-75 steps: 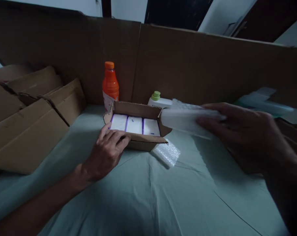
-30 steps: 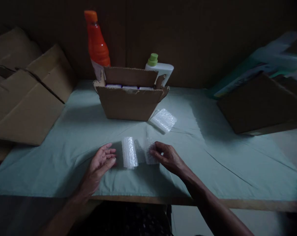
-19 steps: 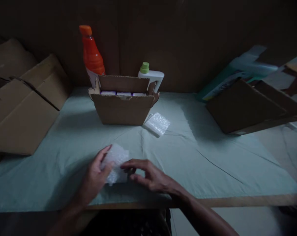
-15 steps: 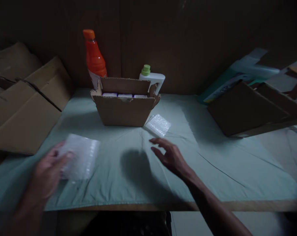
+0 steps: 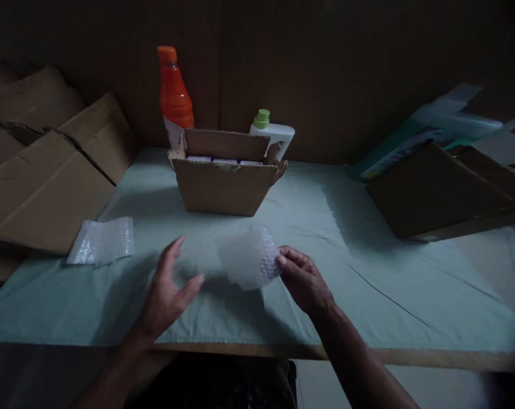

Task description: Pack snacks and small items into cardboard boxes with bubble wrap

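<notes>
My right hand [image 5: 305, 279] pinches the right edge of a clear piece of bubble wrap [image 5: 251, 258] above the cloth. My left hand [image 5: 170, 289] is open, thumb and fingers apart, a little to the left of that piece and not touching it. A second piece of bubble wrap [image 5: 102, 241] lies flat on the cloth at the left, close to the cardboard there. Beyond my hands stands an open cardboard box [image 5: 225, 187] with several white-topped packs [image 5: 225, 161] lined up inside.
Behind the box stand an orange bottle [image 5: 175, 94] and a white bottle with a green cap [image 5: 262, 119]. Larger cardboard boxes [image 5: 48, 193] fill the left side. Another box [image 5: 436, 193] and a teal bottle [image 5: 402, 142] are at the right. Pale green cloth [image 5: 347, 301] covers the table.
My left hand has let go of its bubble wrap, now lying at the left, and moved right. My right hand has picked up the other piece from beside the box and brought it nearer.
</notes>
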A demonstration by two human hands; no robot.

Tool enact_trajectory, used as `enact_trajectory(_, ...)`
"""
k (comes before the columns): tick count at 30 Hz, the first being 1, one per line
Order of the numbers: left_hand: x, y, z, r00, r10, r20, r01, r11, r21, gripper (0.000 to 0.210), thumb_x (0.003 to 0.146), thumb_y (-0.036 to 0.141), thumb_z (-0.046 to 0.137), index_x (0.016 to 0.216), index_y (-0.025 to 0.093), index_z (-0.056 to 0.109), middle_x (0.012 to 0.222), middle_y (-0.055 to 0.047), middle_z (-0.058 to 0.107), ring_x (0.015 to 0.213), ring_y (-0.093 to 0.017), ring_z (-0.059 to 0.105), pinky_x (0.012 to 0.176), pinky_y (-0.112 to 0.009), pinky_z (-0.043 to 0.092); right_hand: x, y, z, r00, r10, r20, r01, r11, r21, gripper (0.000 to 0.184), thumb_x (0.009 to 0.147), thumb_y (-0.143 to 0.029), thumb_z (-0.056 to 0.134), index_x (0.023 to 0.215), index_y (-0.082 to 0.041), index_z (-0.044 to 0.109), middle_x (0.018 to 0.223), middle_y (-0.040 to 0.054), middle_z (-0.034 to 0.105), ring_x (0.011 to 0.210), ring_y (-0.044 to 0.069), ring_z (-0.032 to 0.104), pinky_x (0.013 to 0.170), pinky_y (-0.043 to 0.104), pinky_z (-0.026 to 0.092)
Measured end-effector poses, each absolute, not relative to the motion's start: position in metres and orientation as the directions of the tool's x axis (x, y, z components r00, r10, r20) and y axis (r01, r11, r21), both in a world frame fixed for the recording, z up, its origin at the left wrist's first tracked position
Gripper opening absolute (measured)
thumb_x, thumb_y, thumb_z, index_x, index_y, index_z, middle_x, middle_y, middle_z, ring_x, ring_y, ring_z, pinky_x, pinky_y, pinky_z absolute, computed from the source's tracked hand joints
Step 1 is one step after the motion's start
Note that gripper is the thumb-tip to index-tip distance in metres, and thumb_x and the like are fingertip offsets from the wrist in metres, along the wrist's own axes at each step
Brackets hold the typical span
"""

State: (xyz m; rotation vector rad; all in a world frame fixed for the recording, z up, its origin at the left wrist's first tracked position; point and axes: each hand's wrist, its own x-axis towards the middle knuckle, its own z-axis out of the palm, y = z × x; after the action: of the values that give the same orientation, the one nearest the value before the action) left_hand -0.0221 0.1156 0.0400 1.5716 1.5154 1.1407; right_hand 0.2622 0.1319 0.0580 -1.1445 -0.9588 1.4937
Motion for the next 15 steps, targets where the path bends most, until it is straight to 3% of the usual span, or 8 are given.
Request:
enact_trajectory(2,0.000,0.120,0.037,0.053,0.995,-0.090,0.049,0.087,0.995,0.080,0.075,0.046,0.075,0.145,0.020,0.047,0.143,-0.014,0.057,0.121,-0.030,0.059,0.104,-0.046,0.047,0.246,0.122,0.053,-0.161,0.952,-0.262,-0.326,-0.302,-0.896,0.036,0.074,-0.053,0.081,0.078,-0.020,0.068,0.068,-0.0007,0.061,0.062,0.013,0.051,0.063,0.026,0.044)
enact_trajectory(5,0.009,0.122,0.039,0.226,0.918,-0.326,-0.296,0.383,0.875,0.066,0.065,0.046,0.082,0.121,0.015,0.066,0.105,-0.009,0.072,0.088,-0.021,0.066,0.081,-0.032,0.051,0.237,0.116,0.042,-0.169,0.951,-0.260,-0.185,-0.290,-0.939,0.035,0.080,-0.053,0.076,0.084,-0.020,0.069,0.073,0.0009,0.063,0.067,0.015,0.055,0.066,0.028,0.046)
enact_trajectory(8,0.003,0.116,0.046,0.162,0.898,-0.409,-0.254,0.438,0.862,0.045,0.061,0.041,0.086,0.094,0.015,0.071,0.078,-0.001,0.067,0.065,-0.012,0.056,0.062,-0.023,0.044,0.240,0.111,0.040,-0.027,0.994,-0.106,0.205,-0.098,-0.974,0.034,0.084,-0.049,0.071,0.104,-0.021,0.070,0.096,0.0064,0.069,0.086,0.021,0.062,0.075,0.033,0.050)
enact_trajectory(10,0.003,0.111,0.051,0.040,0.929,-0.369,-0.128,0.371,0.920,0.037,0.065,0.038,0.085,0.090,0.015,0.071,0.073,0.001,0.064,0.062,-0.010,0.052,0.060,-0.021,0.042,0.238,0.106,0.046,-0.037,0.999,-0.011,0.342,0.002,-0.940,0.040,0.087,-0.048,0.068,0.118,-0.023,0.067,0.115,0.0095,0.068,0.098,0.024,0.063,0.081,0.036,0.052)
enact_trajectory(12,0.009,0.108,0.054,0.014,0.947,-0.320,-0.054,0.321,0.946,0.036,0.067,0.036,0.084,0.094,0.015,0.072,0.075,0.001,0.066,0.065,-0.011,0.055,0.062,-0.021,0.044,0.229,0.101,0.052,-0.198,0.980,-0.014,0.285,0.044,-0.957,0.052,0.087,-0.053,0.067,0.129,-0.023,0.063,0.123,0.0103,0.067,0.104,0.025,0.063,0.086,0.038,0.052)
enact_trajectory(15,0.022,0.104,0.057,0.207,0.922,-0.327,-0.108,0.353,0.929,0.041,0.068,0.038,0.085,0.100,0.015,0.073,0.083,-0.002,0.071,0.073,-0.013,0.061,0.069,-0.023,0.049,0.207,0.096,0.054,-0.388,0.921,-0.038,0.114,0.007,-0.993,0.062,0.081,-0.061,0.072,0.128,-0.021,0.064,0.115,0.0079,0.071,0.102,0.026,0.065,0.087,0.037,0.053)
